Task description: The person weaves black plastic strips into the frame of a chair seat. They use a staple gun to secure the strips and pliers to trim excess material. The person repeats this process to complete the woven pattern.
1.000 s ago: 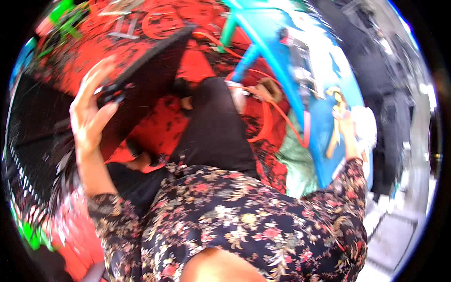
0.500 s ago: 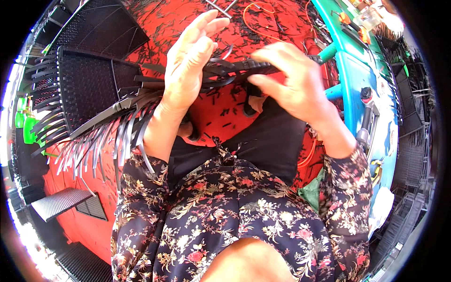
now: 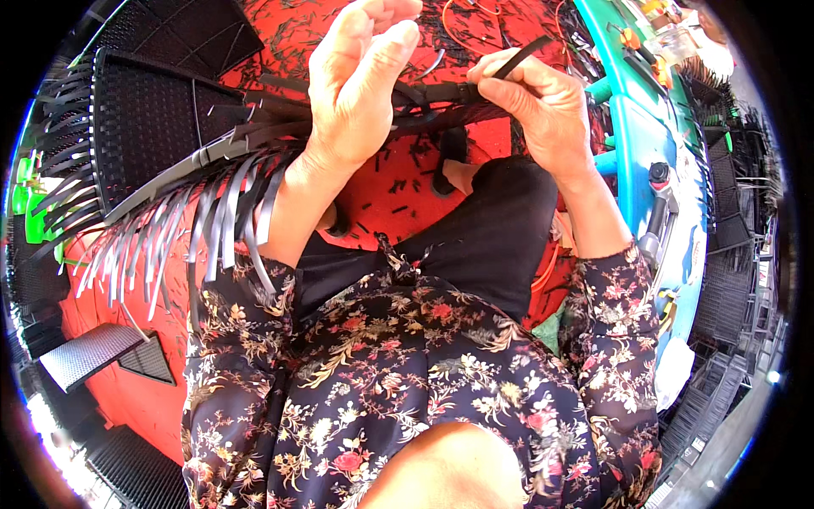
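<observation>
A black woven panel [image 3: 146, 140] with many loose flat strips [image 3: 225, 212] along its edges lies at the left, and its framed edge runs across in front of me. My left hand [image 3: 352, 93] is raised over that edge, its fingers stretched upward and the thumb apart; nothing shows in its grasp. At the right end of the edge my right hand [image 3: 543, 102] is closed, pinching a black flat strip [image 3: 521, 58] between thumb and fingers. The strip's free end points up and to the right. Part of the edge is hidden behind my left hand and wrist.
Black strip scraps litter the red floor [image 3: 407, 208]. A blue-green bench [image 3: 638, 161] at the right carries a power tool [image 3: 660, 204]. An orange hose [image 3: 447, 25] lies on the floor beyond. More woven panels [image 3: 93, 356] stand at the left.
My right hand has gone from open fingers to a pinch on a black strip, and that strip now sticks up. My left hand has shifted slightly up and right.
</observation>
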The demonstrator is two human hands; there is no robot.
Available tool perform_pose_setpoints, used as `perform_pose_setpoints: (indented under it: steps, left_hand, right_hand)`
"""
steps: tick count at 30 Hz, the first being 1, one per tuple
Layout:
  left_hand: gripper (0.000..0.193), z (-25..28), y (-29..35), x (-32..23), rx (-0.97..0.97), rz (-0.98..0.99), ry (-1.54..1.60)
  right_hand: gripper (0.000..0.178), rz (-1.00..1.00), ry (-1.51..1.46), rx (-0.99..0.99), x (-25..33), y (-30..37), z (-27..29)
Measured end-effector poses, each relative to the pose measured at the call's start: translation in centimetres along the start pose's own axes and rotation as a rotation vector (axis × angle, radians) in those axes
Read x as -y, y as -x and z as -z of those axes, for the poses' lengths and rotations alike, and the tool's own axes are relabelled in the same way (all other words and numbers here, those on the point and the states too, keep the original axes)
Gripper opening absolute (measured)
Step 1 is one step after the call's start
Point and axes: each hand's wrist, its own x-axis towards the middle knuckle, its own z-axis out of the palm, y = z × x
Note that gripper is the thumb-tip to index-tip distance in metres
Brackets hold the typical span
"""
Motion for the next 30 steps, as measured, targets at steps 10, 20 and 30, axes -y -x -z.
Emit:
perform_pose_setpoints:
  steps: [10, 20, 30]
  left_hand:
    - [0.019, -0.7, -0.5, -0.2, 0.127, -0.275, -0.518]
    - [0.013, -1.3, -1.7, -0.1, 0.504, -0.193, -1.148]
    - [0.012, -1.2, 0.7, -1.0, 0.524, -0.224, -1.225]
  right_hand:
    - [0.011, 0.035, 0.136, 0.038, -0.9, -1.7, -0.4]
    - [0.020, 0.020, 0.129, -0.173, 0.7, -2.2, -1.5]
    - [0.017, -0.219, -0.249, -0.065, 1.2, 0.7, -1.4]
